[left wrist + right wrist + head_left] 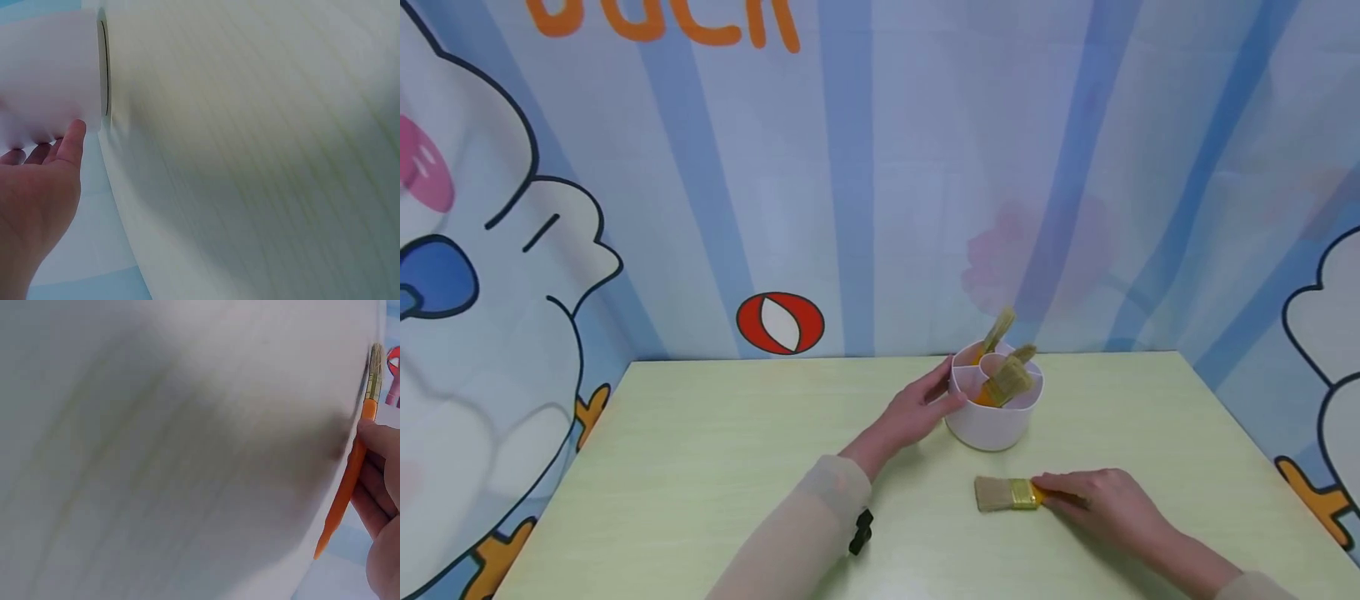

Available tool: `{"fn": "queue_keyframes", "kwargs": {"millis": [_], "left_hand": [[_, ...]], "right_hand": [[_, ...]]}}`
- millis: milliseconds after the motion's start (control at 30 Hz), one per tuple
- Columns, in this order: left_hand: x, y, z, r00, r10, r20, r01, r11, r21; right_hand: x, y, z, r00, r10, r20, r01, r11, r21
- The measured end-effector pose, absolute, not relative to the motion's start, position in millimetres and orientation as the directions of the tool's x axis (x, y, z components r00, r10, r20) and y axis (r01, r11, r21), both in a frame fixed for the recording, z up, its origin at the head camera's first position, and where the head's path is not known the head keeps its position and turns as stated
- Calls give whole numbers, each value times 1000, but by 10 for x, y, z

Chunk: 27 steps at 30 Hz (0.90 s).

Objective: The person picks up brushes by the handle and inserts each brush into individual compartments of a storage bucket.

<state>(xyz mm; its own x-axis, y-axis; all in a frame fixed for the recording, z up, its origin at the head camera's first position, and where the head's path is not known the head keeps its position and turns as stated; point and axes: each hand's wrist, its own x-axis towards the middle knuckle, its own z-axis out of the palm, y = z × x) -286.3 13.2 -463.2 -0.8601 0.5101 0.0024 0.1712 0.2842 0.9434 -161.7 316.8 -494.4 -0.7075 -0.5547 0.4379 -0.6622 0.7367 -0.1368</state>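
A white divided brush holder (992, 417) stood on the pale green table (700, 467), toward its far edge, and everything else is placed here relative to it. The left hand (917, 410) lay against the holder's left wall, fingers fairly straight and spread along the side rather than wrapped round it; the left wrist view showed the fingertips (70, 139) touching the white wall (50, 69), seemingly to keep the holder from sliding or tipping.

Just in front of the holder, on the near side, a flat paintbrush (1009, 494) lay on the table with its pale bristles pointing left and its orange handle running right under the right hand (1105, 500). That hand pinched the handle (350, 481) between thumb and curled fingers, low against the tabletop, a grip that looked suited to lifting the brush by its handle end while keeping the bristles free.

Inside the holder, several similar brushes (1009, 377) stood handle-down in the compartments, bristles up and leaning; one tall brush (998, 329) rose from the rear compartment. Exactly how many were inside could not be told. A small black clip (861, 532) sat at the left sleeve, well in front of the holder.
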Motion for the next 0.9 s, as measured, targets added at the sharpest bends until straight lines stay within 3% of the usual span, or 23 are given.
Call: {"fn": "queue_keyframes", "kwargs": {"millis": [200,367,500,900], "left_hand": [[-2871,157,-4642,-862,506,1,169,284,944],[-2867,160,-4638,-865,502,-3,161,282,946],[-2863,161,-4640,-869,495,-11,146,277,950],[-2838,153,-4649,-877,480,-8,135,262,956]], "right_hand": [[-1573,3256,-4792,-783,-418,460,-561,795,-232],[-1544,3310,-4622,-888,-203,412,-399,787,-471],[-1570,3293,-4492,-932,-92,349,-308,707,-637],[-1818,3246,-4252,-932,-73,356,-313,658,-685]]}}
